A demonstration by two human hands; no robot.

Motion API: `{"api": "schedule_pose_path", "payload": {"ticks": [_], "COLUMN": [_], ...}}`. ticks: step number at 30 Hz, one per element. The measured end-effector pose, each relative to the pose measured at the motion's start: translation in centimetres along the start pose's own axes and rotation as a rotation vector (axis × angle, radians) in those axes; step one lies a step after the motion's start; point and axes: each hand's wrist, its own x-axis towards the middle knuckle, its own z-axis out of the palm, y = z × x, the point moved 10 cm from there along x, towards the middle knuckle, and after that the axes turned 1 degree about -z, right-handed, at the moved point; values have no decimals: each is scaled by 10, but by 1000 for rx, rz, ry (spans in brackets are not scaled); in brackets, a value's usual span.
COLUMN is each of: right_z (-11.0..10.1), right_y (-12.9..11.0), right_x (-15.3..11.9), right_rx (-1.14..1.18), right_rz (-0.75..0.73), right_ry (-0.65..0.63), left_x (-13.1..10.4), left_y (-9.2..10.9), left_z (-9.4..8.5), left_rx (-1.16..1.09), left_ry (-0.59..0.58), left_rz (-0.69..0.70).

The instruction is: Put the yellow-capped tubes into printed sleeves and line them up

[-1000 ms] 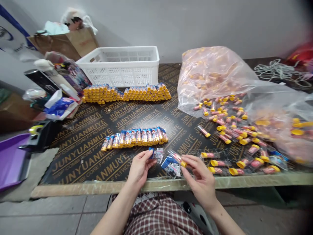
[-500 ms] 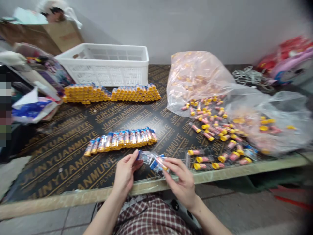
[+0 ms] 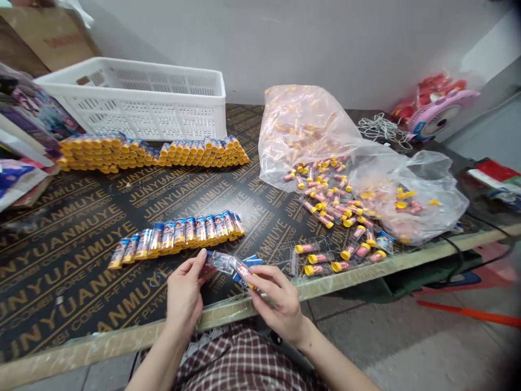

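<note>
Near the table's front edge, my left hand (image 3: 186, 288) pinches one end of a clear plastic sleeve (image 3: 222, 262) with a blue end. My right hand (image 3: 279, 301) holds a small tube with a yellow cap (image 3: 243, 270) between thumb and fingers, against the sleeve's other end. Blue printed pieces (image 3: 254, 260) lie just behind it. A row of blue-labelled tubes (image 3: 179, 233) with yellow ends lies beyond my left hand. Right of my right hand are several loose pink tubes with yellow caps (image 3: 317, 258), some in clear sleeves.
A white crate (image 3: 142, 111) stands at the back, with stacked yellow-ended tubes (image 3: 183, 153) before it. A large plastic bag (image 3: 303, 119) spills pink tubes onto the table. Behind it on the right are a white cable (image 3: 382, 129) and a pink fan (image 3: 442, 115).
The view has swung right, so the table's contents appear farther left. Both hands keep their hold, and the tube lies closer to the sleeve's end.
</note>
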Motion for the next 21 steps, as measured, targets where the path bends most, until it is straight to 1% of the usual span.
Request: {"api": "schedule_pose_path", "payload": {"ticks": [3, 7, 10, 12, 15, 18, 21], "right_z": [5, 9, 14, 15, 14, 20, 31], "right_y": [-3, 7, 15, 18, 22, 24, 22], "right_x": [0, -3, -5, -6, -4, -2, -3], "right_rx": [24, 54, 76, 58, -3, 24, 103], "right_rz": [3, 77, 100, 92, 97, 108, 97], "right_ry": [-46, -74, -103, -92, -82, -166, -289], "left_x": [-4, -12, -20, -25, -37, -50, -56], "left_y": [-2, -4, -6, -9, -20, -31, -37], "left_z": [5, 19, 30, 35, 45, 51, 52], "left_rx": [9, 1, -26, -12, 56, 132, 139], "left_ry": [-29, -154, -242, -289, -413, -517, -538], "left_rz": [3, -33, -94, -144, -240, -308, -335]}}
